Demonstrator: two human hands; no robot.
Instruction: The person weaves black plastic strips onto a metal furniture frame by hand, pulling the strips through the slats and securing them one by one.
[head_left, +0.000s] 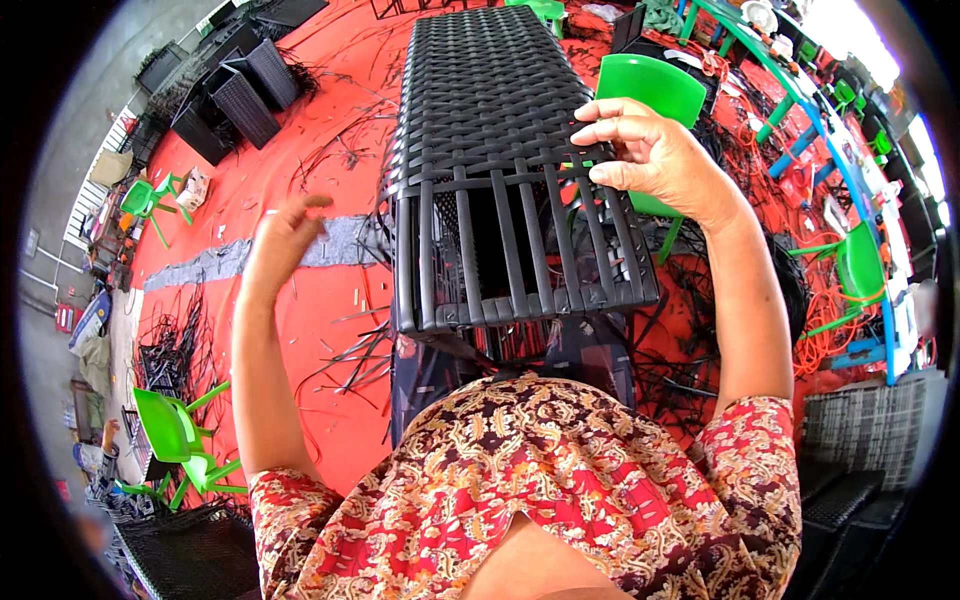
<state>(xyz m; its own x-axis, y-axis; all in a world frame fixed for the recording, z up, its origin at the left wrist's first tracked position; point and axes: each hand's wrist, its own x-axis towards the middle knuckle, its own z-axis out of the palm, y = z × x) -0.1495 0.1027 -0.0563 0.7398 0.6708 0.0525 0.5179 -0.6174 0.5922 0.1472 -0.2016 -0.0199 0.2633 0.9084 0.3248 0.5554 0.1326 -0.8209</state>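
A black woven rattan-style furniture piece stands before me, its long side reaching away from my lap. Tight weave covers its far part. At the near end, flat black strips run lengthwise with gaps between them, over a dark hollow. My right hand is at the piece's right edge, where weave meets bare strips. Its thumb and fingers are apart, the tips touching the edge. Off the left side, my left hand is raised in the air, fingers bent toward the piece. Motion smears those fingers, and any strand in them cannot be made out.
A green chair stands just beyond my right hand. Another green chair is farther right, by a long table. Green chairs also stand at left. Loose black strips litter the red floor covering. Dark woven pieces sit far left.
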